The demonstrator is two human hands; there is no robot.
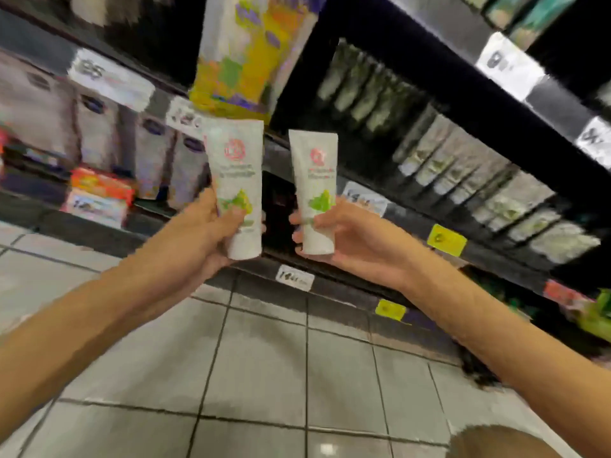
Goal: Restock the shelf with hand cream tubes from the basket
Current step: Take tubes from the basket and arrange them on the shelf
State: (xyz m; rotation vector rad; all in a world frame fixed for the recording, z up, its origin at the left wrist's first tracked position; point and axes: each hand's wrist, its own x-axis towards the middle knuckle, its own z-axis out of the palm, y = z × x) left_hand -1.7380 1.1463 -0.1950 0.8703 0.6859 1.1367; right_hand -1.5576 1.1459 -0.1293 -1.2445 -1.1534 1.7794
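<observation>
My left hand (211, 226) holds one hand cream tube (235, 180), my right hand (344, 236) another tube (315, 190), both upright, ready for the shelf (330, 180).

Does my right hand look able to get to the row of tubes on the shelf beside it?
Likely yes: nothing stands between the right hand and the row of tubes, and the shelf front is open. That hand grips a tube, though.
</observation>
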